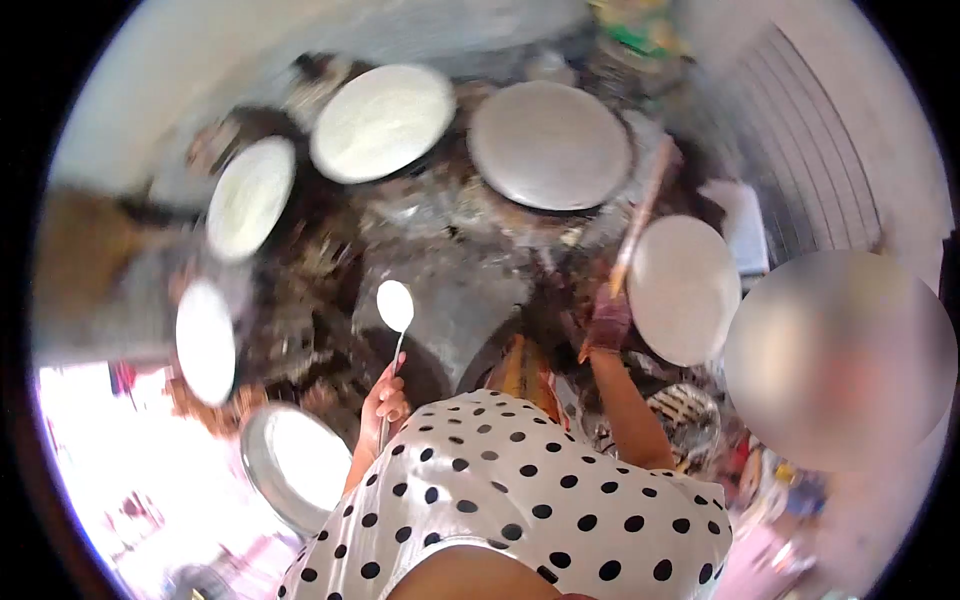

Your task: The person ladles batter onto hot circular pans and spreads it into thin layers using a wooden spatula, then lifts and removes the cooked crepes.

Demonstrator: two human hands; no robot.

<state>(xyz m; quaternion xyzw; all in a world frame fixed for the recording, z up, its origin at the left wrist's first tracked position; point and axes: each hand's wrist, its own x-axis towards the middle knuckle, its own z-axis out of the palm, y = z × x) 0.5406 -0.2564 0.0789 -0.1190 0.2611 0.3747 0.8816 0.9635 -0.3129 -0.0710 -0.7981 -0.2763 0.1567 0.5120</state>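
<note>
One ladle (396,307) extends beyond the gripping left hand (385,399); right hand (606,322) holds a stick (644,217).

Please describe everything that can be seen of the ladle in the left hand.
The ladle has a rounded bowl that shows bright white; whether this is its own colour, a coating or glare cannot be told. Its long, thin handle looks metallic. The left hand's grip closes around the handle, which tilts slightly in the view, bowl away from the body. Behind the bowl is a dark grey surface. Whether the handle's lower end touches the dotted garment is unclear.
</note>
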